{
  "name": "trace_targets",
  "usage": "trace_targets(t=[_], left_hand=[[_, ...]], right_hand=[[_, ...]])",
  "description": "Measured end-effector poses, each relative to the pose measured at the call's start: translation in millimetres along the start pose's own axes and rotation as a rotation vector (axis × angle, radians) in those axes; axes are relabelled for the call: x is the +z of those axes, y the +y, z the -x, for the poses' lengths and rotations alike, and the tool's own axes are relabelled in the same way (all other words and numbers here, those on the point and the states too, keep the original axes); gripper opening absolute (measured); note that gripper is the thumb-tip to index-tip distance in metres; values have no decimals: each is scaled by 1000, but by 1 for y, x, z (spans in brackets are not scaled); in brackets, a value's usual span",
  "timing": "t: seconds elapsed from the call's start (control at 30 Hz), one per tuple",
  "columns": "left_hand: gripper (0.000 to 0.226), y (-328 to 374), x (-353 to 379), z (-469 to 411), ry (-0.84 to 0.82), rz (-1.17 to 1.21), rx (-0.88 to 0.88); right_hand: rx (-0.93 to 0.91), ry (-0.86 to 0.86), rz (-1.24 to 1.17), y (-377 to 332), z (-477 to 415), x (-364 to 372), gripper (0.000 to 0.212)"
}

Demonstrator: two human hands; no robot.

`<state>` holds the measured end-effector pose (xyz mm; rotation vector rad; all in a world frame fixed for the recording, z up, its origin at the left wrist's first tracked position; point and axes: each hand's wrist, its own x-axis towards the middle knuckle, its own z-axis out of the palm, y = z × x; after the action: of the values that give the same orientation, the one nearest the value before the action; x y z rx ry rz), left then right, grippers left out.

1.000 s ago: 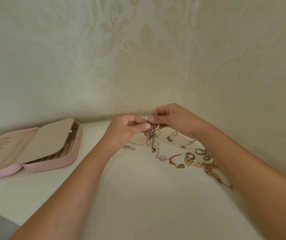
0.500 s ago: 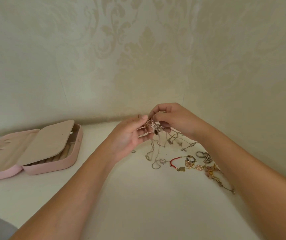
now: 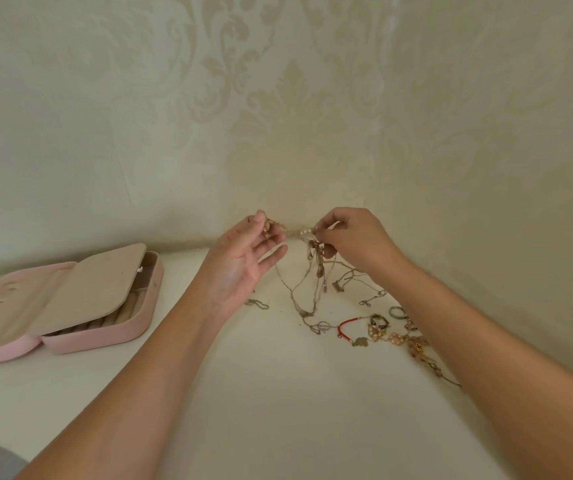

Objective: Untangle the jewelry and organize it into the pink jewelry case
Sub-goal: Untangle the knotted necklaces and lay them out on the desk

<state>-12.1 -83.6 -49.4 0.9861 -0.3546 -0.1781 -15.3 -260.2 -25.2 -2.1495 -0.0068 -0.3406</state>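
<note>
Chains (image 3: pixel 316 271), tangled together, hang between both hands above the white table (image 3: pixel 278 410); the lowest loops lie on it. The left hand (image 3: pixel 240 265) pinches a small gold part with thumb and forefinger, the other fingers straight and spread; what this part is, I cannot tell. The right hand (image 3: pixel 358 240) grips the pearl end with curled fingers, the fingertips partly hidden. The pink jewelry case (image 3: pixel 112 334) lies open far left, its lid cut by the frame edge, and an inner flap covers most compartments. A red bracelet (image 3: pixel 345 323) and blurred small pieces (image 3: pixel 399 337) lie near the right forearm.
</note>
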Motion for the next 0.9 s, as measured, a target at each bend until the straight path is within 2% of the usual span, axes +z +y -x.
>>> trace_targets(t=[0.1,0.2,0.27,0.3,0.5,0.57,0.67,0.77,0.9], left_hand=[[19,6,-3,-1,25,145,-1],[30,13,-3,0,116,315,19],[34,17,-7,0,170,353,-6],[35,18,-10,-1,189,318,-16],[27,15,-19,-3,255,-151,30],[27,13,-19,-3,301,-309,97],[26,10,-18,-3,372,-666,206],[22,8,-17,-3,311,-700,173],[20,6,-17,-3,220,-776,91]], right_hand=[[127,-23,-222,9,-5,-11,19],[298,-34,-608,20,-11,-19,26],[383,5,-841,28,-15,-25,26],[402,28,-867,32,-17,-28,26],[314,43,-477,38,-18,-44,30],[267,75,-368,31,-17,-47,33],[188,102,-203,22,-16,-54,34],[132,40,-48,15,-14,-64,29],[81,-132,227,1,-9,-74,14]])
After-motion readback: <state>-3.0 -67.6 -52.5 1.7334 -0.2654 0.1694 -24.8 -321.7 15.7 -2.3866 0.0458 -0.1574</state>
